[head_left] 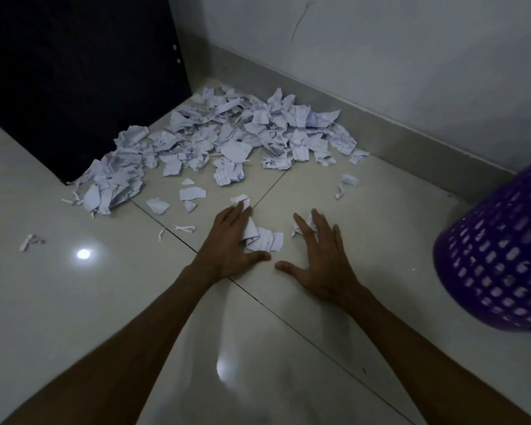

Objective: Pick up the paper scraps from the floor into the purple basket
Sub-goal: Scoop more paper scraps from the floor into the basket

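Note:
A big heap of torn white paper scraps (227, 139) lies on the tiled floor in the corner. My left hand (230, 240) lies flat on the floor with straight fingers, touching a few lined scraps (264, 239) beside it. My right hand (319, 250) is spread flat too, its fingertips over a small scrap (307, 223). The purple basket (497, 256), a perforated plastic one, stands at the right edge, partly cut off by the frame.
A dark cabinet panel (83, 78) rises at the back left against the heap. A grey wall with a skirting (380, 124) runs along the back right. Loose scraps (347, 184) and thin strips (31, 240) lie scattered on the glossy floor.

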